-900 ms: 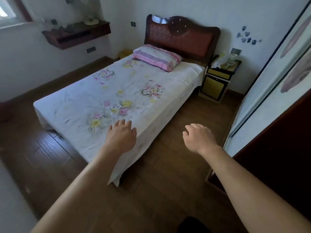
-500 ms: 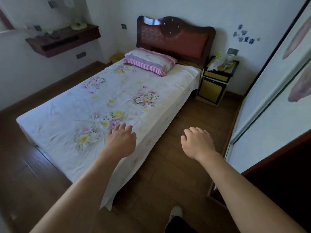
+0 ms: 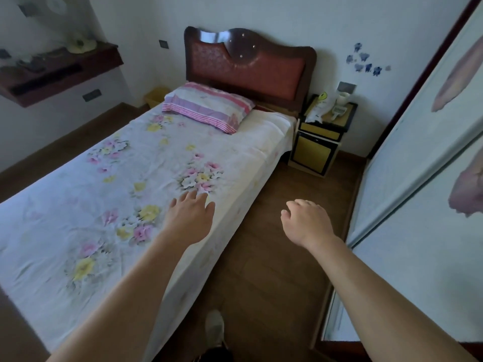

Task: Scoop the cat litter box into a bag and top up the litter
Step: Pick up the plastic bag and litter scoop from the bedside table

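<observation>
I see a white floral cotton-like bedsheet (image 3: pixel 109 194), matt and wrinkled, under a striped pink cloth pillow (image 3: pixel 209 107). The dark red wooden headboard (image 3: pixel 248 66) looks glossy at its top, with a padded textured panel. The brown wood-plank floor (image 3: pixel 274 257) has a dull sheen.

Floral-sheeted bed (image 3: pixel 109 194), striped pillow (image 3: pixel 209 107) by red headboard (image 3: pixel 248 61), yellow nightstand (image 3: pixel 318 142), wooden floor (image 3: pixel 274 257), wall shelf (image 3: pixel 52 71)

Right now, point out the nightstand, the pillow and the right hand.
nightstand (image 3: pixel 315 155): head view, on its yellow front door.
pillow (image 3: pixel 209 107): head view, middle of the striped top.
right hand (image 3: pixel 308 222): head view, back of the hand.
</observation>
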`<state>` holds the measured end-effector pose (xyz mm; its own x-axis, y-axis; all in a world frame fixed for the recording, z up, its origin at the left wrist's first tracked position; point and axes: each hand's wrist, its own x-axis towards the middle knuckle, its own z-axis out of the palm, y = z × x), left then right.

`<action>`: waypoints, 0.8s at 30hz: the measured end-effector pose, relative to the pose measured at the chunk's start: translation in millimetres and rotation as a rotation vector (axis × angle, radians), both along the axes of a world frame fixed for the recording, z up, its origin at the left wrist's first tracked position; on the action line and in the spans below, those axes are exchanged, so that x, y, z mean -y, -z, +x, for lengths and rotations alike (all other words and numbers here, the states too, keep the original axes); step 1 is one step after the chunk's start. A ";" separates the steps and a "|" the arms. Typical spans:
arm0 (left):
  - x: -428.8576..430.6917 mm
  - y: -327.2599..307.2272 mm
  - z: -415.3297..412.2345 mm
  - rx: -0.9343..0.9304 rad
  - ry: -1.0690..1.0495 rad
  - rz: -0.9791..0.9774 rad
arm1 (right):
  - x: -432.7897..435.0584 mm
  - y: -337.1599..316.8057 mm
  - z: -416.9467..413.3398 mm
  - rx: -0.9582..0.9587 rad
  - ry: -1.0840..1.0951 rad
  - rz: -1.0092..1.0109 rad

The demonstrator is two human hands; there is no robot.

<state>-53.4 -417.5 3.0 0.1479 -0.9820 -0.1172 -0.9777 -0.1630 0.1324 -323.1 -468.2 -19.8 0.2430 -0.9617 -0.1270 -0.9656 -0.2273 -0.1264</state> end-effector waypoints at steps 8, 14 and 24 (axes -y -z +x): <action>192.6 29.3 -5.9 -0.035 0.125 0.027 | 148.2 21.5 -15.8 -0.057 0.121 0.002; 347.4 24.1 -26.7 -0.032 0.305 0.065 | 255.7 20.0 -32.1 -0.025 0.275 -0.019; 572.4 45.0 -106.7 -0.049 0.435 0.059 | 450.1 54.0 -99.7 0.045 0.370 0.023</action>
